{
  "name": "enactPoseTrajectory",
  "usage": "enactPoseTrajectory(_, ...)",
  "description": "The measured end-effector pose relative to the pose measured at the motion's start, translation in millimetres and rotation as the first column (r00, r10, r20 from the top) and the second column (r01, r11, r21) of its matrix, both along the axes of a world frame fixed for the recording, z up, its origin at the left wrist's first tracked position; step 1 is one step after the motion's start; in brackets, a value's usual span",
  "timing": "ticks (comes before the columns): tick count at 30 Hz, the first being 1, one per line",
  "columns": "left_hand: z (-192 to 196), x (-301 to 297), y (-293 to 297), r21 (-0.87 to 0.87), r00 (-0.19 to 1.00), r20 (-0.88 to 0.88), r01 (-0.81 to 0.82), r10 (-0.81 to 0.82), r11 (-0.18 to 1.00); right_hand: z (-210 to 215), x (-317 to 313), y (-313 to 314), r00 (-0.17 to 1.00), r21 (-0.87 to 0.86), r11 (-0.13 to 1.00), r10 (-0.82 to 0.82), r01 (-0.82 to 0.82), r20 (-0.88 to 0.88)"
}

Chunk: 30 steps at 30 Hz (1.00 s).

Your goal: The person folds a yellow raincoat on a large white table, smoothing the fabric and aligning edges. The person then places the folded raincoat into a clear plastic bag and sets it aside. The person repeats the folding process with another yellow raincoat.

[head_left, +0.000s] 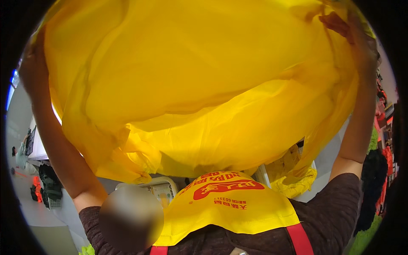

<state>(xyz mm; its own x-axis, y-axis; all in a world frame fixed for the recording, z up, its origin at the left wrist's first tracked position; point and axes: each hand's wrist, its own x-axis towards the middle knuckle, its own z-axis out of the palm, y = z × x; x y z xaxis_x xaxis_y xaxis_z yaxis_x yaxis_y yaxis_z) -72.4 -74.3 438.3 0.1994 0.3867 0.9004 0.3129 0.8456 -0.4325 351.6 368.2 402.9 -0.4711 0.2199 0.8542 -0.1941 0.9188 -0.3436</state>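
Broadly outspread yellow fabric [191,55] between raised hands [35,67] [360,40], both seemingly clenched on its edges.

Pale floor [32,210], crowded sides

Grey floor spreads at left around a white table [39,146], with bluish light [12,86] beyond. Near the table's closest edge sit a dark heap [50,180] and white basket [55,204]. Orange-red cloth [386,168] and dark cloth [371,182] crowd the right.
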Motion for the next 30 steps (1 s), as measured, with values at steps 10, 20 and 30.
enactPoseTrajectory(10,-100.2,-114.0,169.4,0.179,0.603,0.788,-0.024,-0.129,0.984,-106.2,-237.2,103.3,0.945,-0.455,0.89,0.182,-0.041,0.271)
enactPoseTrajectory(20,-362.1,-18.8,226.8,0.235,0.287,0.898,0.332,-0.335,0.914,-349.5,-284.5,99.9,0.702,-0.135,0.976,-0.026,0.173,0.712)
enactPoseTrajectory(30,-430.4,-43.3,157.1,-0.244,-0.06,0.962,0.25,0.267,0.937,-415.9,-212.4,91.7,0.178,0.21,0.859,-0.324,0.466,0.929)
